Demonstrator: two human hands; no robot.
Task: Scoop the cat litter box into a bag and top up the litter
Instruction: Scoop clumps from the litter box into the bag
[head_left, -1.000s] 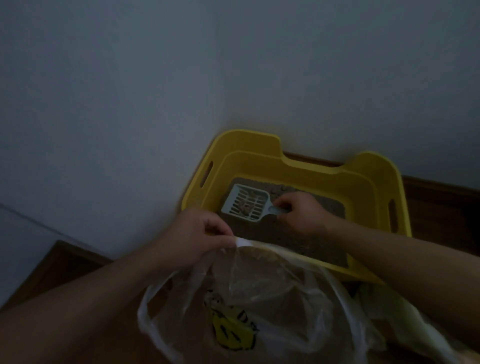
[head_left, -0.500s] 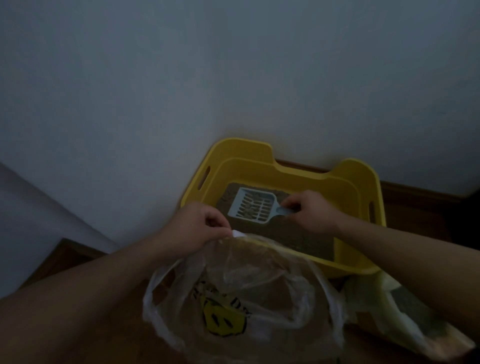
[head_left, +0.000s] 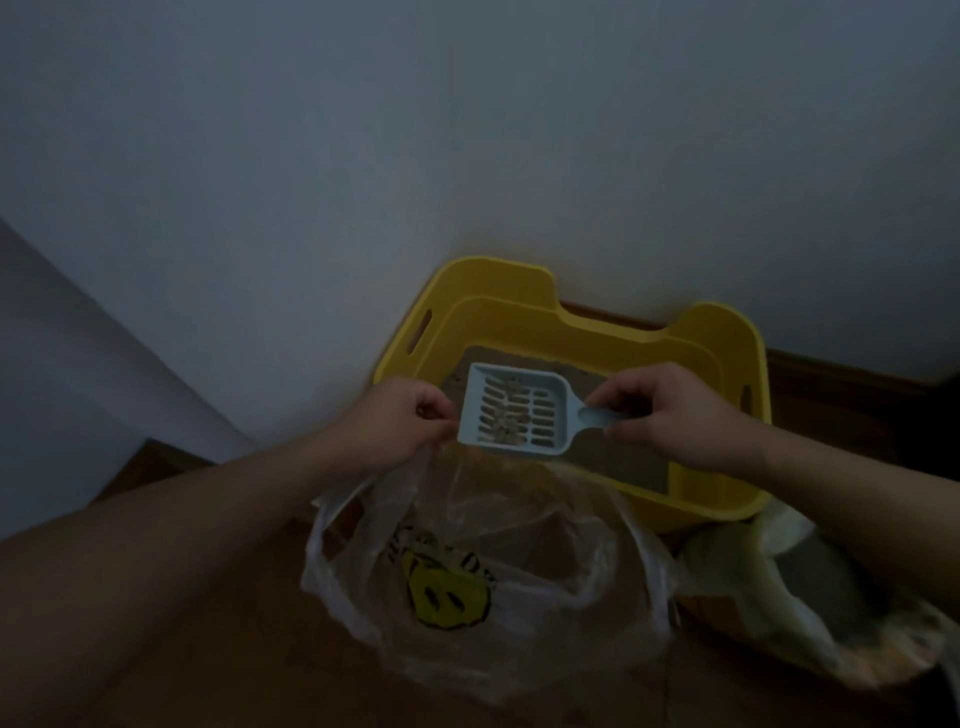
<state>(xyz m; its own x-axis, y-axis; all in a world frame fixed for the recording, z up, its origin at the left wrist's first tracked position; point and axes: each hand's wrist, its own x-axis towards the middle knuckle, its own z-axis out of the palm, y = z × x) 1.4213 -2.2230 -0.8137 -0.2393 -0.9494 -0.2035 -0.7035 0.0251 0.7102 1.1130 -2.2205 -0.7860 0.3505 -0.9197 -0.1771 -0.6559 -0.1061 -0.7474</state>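
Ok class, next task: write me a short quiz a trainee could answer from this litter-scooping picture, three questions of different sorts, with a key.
1. True or false: the scoop is empty.
2. What does the left hand grip? A) the rim of the clear bag; B) the scoop's handle; C) nothing.
3. Which hand holds the scoop, and by which part?

Key
1. False: bits of litter lie on its slots.
2. A.
3. The right hand, pinching the handle.
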